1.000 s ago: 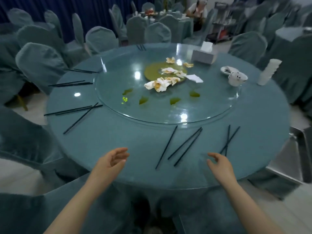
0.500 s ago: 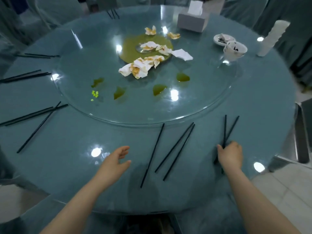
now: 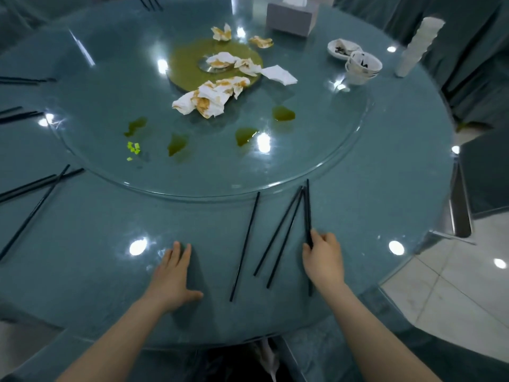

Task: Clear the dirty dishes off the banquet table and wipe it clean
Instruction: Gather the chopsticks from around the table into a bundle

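My right hand [image 3: 323, 257] is shut on a pair of black chopsticks [image 3: 307, 210] at the near right of the round teal table [image 3: 96, 244]. Three loose black chopsticks [image 3: 278, 235] lie just left of it. Flat on the table, fingers spread, rests my left hand [image 3: 172, 277]. The glass turntable [image 3: 316, 150] carries stained crumpled napkins [image 3: 209, 99], an olive spill [image 3: 187, 59] and small green puddles [image 3: 245, 135]. Stacked dirty bowls [image 3: 362, 67] and a small plate [image 3: 341, 48] sit at the far right.
More black chopsticks [image 3: 35, 186] lie along the left edge. A grey tissue box [image 3: 292, 17] stands at the far side, and a white stack of cups [image 3: 418, 45] at the far right. Covered chairs ring the table; a metal cart [image 3: 465, 194] stands to the right.
My right hand closed on the rightmost chopstick pair and slid it left toward the other chopsticks. My left hand lowered flat onto the table. The view moved closer.
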{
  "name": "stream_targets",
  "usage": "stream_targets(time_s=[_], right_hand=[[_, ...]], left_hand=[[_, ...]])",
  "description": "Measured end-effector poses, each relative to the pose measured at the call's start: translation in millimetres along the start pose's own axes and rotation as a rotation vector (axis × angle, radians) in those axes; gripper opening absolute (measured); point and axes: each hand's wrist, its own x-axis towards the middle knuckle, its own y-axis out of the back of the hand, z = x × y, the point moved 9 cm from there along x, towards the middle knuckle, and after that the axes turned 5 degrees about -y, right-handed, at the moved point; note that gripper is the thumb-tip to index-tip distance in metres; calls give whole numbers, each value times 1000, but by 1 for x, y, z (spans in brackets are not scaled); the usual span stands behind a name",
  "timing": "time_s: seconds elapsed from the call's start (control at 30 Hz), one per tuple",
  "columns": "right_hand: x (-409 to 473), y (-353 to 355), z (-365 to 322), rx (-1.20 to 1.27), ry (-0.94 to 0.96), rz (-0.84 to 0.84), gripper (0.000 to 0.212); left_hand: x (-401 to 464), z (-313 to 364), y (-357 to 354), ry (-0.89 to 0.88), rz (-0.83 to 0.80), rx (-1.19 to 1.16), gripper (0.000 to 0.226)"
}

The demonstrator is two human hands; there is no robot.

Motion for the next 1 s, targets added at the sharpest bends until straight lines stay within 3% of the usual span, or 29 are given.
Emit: stream_targets(time_s=[0.13,0.33,0.47,0.57,0.77,1.0], right_hand=[[-7,-11,-28,-38,14,26,65],[-20,-39,-65,-194,-32,7,122],[-29,-58,-86,-238,6,-8,132],[-39,-70,-103,-301,95,-33,122],[-61,-80,-112,-259,265,-15,66],[-55,-63,-99,-168,367,-51,46]], left_hand=[[-1,-2,-3,-35,-8,-11,125],[0,-5,-2,-70,-6,-10,126],[0,-6,-3,-75,-8,-29,125],[-1,-7,-4,-72,-2,-51,124],[-3,-7,-3,-81,-5,-56,121],[-5,-8,-3,-86,-11,-57,120]])
